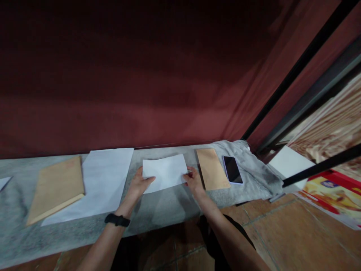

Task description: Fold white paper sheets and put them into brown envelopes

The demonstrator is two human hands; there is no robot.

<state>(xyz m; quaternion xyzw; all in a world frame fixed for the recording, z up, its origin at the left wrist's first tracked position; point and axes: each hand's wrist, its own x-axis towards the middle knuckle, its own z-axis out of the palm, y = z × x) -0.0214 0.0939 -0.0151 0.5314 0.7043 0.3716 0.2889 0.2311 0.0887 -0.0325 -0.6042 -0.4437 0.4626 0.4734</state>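
Observation:
A folded white sheet of paper (166, 172) lies on the grey cloth-covered ledge (158, 207) in front of me. My left hand (138, 185) grips its left edge, thumb on top and fingers curled under. My right hand (193, 180) pinches its right edge the same way. A black watch sits on my left wrist. Something small and red shows under my right fingers; I cannot make out what it is.
A stack of white sheets (98, 184) and a thick brown envelope (58, 188) lie to the left. A narrow brown envelope (212, 174) and a phone (232, 169) lie to the right. A dark red curtain hangs behind; tiled floor lies below.

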